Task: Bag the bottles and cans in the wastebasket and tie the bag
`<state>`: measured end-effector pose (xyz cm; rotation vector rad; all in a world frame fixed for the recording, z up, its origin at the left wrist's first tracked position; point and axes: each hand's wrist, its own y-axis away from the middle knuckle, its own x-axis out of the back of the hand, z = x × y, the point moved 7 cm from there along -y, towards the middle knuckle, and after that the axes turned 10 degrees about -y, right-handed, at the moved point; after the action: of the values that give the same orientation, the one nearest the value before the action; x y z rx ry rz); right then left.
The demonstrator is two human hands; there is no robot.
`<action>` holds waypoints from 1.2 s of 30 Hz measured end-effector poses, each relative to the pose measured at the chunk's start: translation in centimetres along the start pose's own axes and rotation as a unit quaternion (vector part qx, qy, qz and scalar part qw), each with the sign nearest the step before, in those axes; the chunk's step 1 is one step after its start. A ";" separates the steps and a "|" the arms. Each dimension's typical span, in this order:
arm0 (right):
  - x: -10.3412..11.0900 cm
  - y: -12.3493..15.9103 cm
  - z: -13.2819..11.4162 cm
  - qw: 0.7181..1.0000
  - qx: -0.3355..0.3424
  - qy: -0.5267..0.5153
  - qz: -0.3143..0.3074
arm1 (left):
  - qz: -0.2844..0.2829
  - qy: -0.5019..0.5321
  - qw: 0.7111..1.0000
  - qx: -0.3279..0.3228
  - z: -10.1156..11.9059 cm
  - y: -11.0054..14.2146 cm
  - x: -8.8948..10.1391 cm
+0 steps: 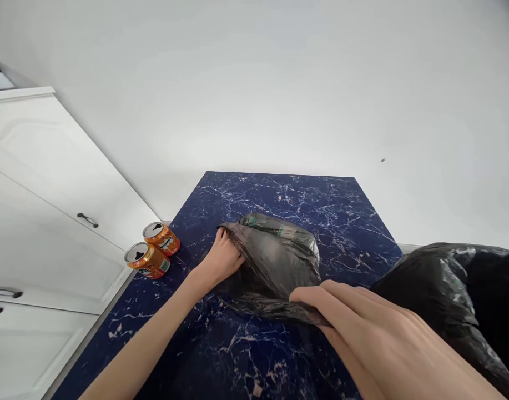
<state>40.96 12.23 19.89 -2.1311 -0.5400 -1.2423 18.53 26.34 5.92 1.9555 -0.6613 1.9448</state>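
Note:
A thin black plastic bag [275,253] lies on the blue marbled table, its mouth held partly open towards me. My left hand [221,258] has its fingers closed on the left edge of the opening, and the fingertips are hidden by the plastic. On the near right edge, my right hand [371,319] pinches the bag between thumb and fingers. Something bulky with green marks shows dimly through the far part of the bag; I cannot make out what it is.
Two opened orange drink cans, a nearer can [154,262] and a farther can [166,240], stand on the table [312,194] at its left edge. White cabinets [50,166] flank that side. A larger black bag [433,289] gapes at the right. Behind is a white wall [279,83].

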 end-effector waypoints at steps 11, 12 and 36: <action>-0.2 -0.4 0.3 1.000 0.001 -0.011 -0.022 | -0.001 -0.079 0.997 0.022 -1.9 -1.0 -1.1; -0.2 -0.4 0.4 1.000 0.000 -0.012 -0.024 | -0.003 -0.080 0.997 0.017 -1.8 -1.0 -1.1; -0.1 0.5 1.3 0.998 0.038 0.030 -0.040 | 0.127 0.035 0.990 -0.055 2.1 2.1 9.0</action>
<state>42.02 12.78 19.14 -2.0194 -0.6430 -1.3042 19.03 22.48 14.57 1.8025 -1.0197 2.0609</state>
